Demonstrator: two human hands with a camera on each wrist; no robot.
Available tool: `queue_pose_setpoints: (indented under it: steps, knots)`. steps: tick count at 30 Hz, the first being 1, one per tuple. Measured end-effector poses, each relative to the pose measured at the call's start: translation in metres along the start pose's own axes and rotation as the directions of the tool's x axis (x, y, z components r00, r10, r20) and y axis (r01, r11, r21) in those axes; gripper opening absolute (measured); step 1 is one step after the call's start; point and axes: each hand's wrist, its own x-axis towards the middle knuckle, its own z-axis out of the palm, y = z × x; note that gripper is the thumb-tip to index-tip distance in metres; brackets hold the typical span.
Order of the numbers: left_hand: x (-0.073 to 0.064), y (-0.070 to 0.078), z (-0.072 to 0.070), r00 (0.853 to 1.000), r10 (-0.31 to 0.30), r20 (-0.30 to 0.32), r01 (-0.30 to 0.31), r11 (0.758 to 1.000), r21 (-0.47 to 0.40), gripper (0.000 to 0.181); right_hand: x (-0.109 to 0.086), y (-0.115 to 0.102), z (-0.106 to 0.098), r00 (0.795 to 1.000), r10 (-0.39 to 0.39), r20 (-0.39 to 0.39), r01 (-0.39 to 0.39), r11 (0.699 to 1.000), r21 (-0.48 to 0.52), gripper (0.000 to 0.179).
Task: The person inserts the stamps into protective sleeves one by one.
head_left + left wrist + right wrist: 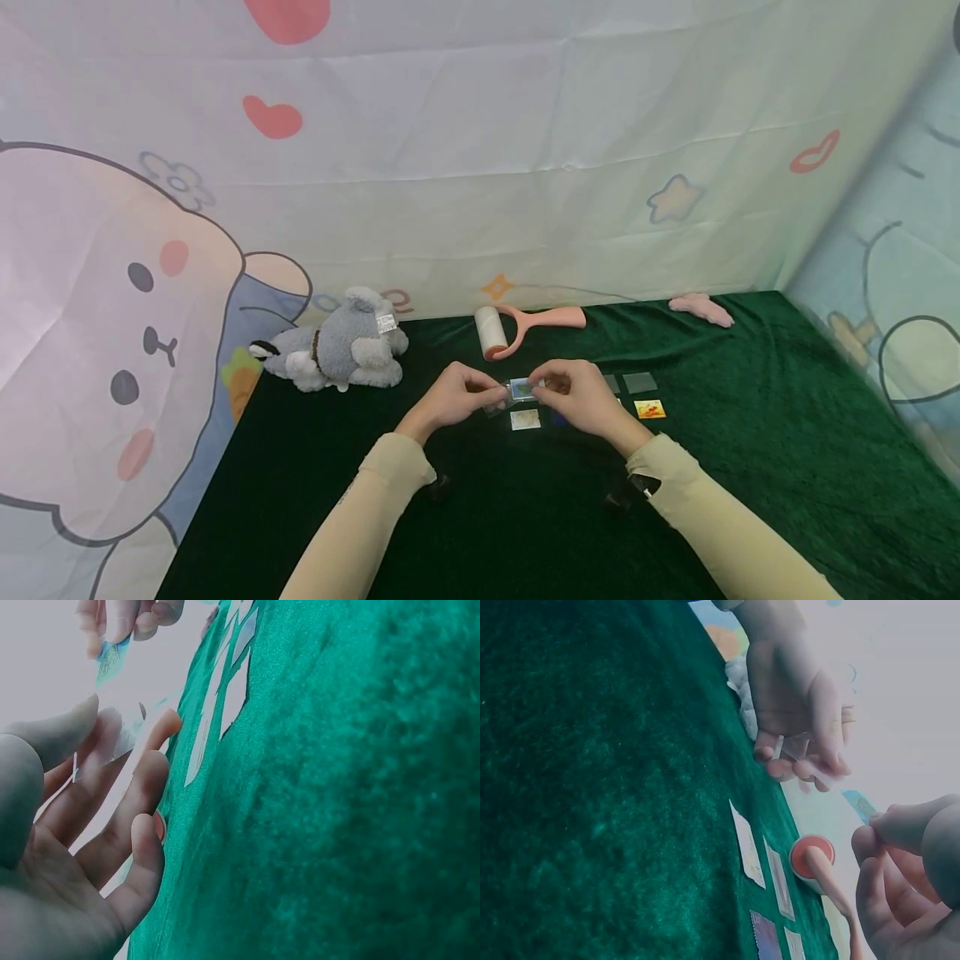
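Observation:
Between thumb and fingers, my left hand (pixel 453 398) pinches a small clear plastic sleeve (pixel 124 739). My right hand (pixel 583 398) pinches the edge of a small blue-green stamp (pixel 860 805), held level with the sleeve and close to its right end. Both hands are raised over the dark green cloth. Just below them lies a pale stamp (pixel 525 419). A purple stamp with a toothed edge (pixel 766 935) is mostly covered by my right hand in the head view. Right of that hand are an orange-yellow stamp (pixel 649 409) and a grey rectangular piece (pixel 639 382).
Behind the hands lies a lint roller (pixel 491 332) with a pink handle. A grey plush toy (pixel 341 346) lies at the back left of the green cloth (pixel 510 517), and a pink fluffy thing (pixel 701 309) at the back right. A printed curtain (pixel 465 167) hangs behind.

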Motion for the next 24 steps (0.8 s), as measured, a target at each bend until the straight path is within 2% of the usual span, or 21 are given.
queue_pose_setpoints:
  steps: [14,19,24]
  knots:
    - [0.0010,0.0009,-0.0011,1.000,0.016,0.024,-0.015,0.999,-0.031,0.021,0.0001,0.0001,0.0005,0.998,0.031,0.045,-0.032,0.999,0.022,0.011]
    - [0.0005,0.0024,0.0008,0.999,0.049,0.022,-0.049,0.999,-0.009,0.020,-0.0011,-0.0016,0.0004,0.998,0.024,0.056,-0.026,0.999,0.028,0.014]
    - [-0.0007,0.0070,0.0021,0.995,0.097,-0.004,-0.097,0.995,0.014,0.018,-0.0009,-0.0007,0.0003,0.998,0.009,0.062,-0.011,1.000,0.028,0.018]
